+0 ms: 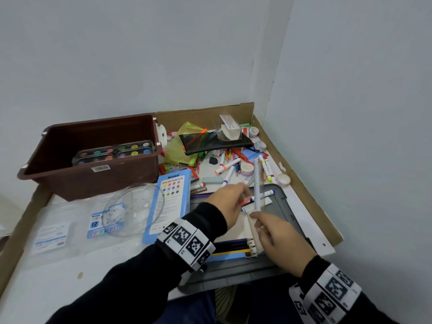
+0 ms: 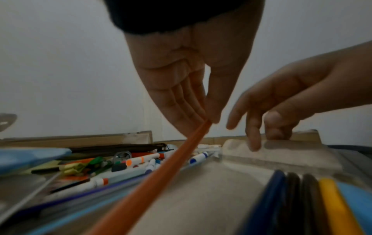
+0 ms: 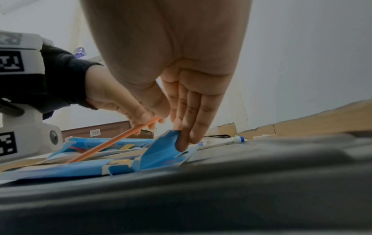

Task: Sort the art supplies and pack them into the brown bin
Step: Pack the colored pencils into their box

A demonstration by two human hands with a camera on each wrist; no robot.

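Note:
My left hand point(image 1: 245, 195) pinches one end of an orange pencil point(image 2: 161, 171) between thumb and fingertips; the pencil slants down into an open blue pencil box point(image 1: 233, 250) that holds several dark and yellow pencils. My right hand point(image 1: 255, 216) lays straight fingers on the box's raised blue end flap point(image 3: 161, 151). The box lies on a grey lid point(image 1: 281, 197). The brown bin point(image 1: 93, 183) stands at the back left with paint palettes point(image 1: 114, 150) inside.
Loose markers point(image 1: 229, 167), tape rolls point(image 1: 247, 169), a clear ruler point(image 1: 257, 185) and a black pencil case point(image 1: 215, 141) crowd the back right. A second blue pencil box point(image 1: 168, 206) and a clear round lid point(image 1: 133, 211) lie left of my hands. Cardboard walls edge the table.

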